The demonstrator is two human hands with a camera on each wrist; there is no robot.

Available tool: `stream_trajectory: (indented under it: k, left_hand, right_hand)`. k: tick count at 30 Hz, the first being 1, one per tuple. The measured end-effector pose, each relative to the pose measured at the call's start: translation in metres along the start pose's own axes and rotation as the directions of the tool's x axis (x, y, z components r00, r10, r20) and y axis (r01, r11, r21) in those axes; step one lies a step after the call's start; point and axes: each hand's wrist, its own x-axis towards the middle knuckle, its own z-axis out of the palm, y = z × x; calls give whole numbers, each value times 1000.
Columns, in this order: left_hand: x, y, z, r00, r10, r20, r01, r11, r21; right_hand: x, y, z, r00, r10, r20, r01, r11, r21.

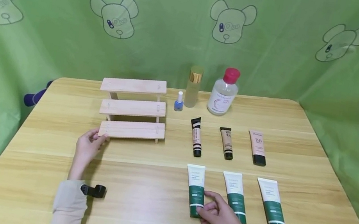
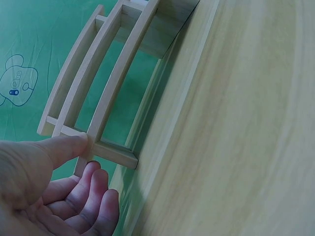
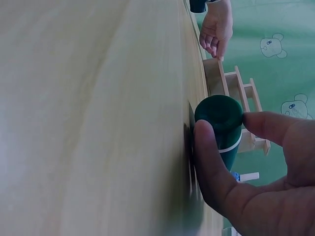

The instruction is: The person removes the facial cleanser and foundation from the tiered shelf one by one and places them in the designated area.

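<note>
A three-step wooden rack (image 1: 131, 129) stands at the back left of the table. My left hand (image 1: 88, 146) pinches the left corner of its lowest step; in the left wrist view the thumb lies on the board, the other fingers curled below. Near the front middle, my right hand (image 1: 219, 215) holds the leftmost green-and-white tube (image 1: 195, 190) by its capped end. The right wrist view shows thumb and a finger on either side of the green cap (image 3: 220, 110). Two similar tubes, a middle one (image 1: 235, 196) and a right one (image 1: 272, 205), lie alongside.
Behind lie a black-and-pink tube (image 1: 196, 136), a beige tube (image 1: 226, 143) and a pink BB tube (image 1: 257, 147). Farther back stand a blue nail polish bottle (image 1: 179, 103), a gold-capped bottle (image 1: 192, 90) and a red-capped bottle (image 1: 223, 95). A green curtain (image 1: 169, 47) hangs behind the table.
</note>
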Motion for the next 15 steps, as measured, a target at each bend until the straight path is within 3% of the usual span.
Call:
stream_trajectory:
  k: [7,15]
  left_hand:
    - [-1,-3,-2,1000,-17,-1,17,1000,-5]
    - [-4,-10,-8,999,-40,1,40,999,23]
  right_hand:
    - [-4,-1,-1,999,-31,-30,28,996,-90]
    - [-16,-9,-16,986,-164,-39,151,963,-223]
